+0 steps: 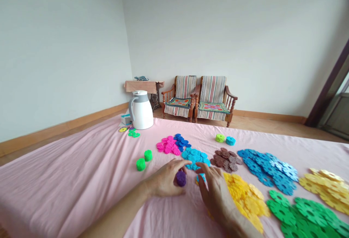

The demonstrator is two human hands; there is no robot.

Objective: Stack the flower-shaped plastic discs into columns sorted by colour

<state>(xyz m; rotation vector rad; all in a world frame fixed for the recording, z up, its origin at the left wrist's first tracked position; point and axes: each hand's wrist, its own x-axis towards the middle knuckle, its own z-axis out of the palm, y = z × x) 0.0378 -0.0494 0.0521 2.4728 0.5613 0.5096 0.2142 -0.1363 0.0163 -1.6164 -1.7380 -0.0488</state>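
Note:
My left hand (166,179) lies on the pink tablecloth (76,179) with its fingers curled around a small purple stack of snowflake discs (180,178). My right hand (218,192) hovers just right of it, fingers bent over the edge of the yellow disc pile (247,198), with a light blue disc (202,177) at its fingertips. Whether it grips that disc is unclear. The light blue disc pile (195,156) lies just beyond both hands.
Piles of discs are spread over the cloth: pink (167,145), dark blue (181,140), brown (225,159), blue (268,170), pale yellow (327,181), green (305,212). Small green stacks (144,159) sit to the left. A white jug (141,110) stands far back. Two wooden chairs (199,99) stand by the wall.

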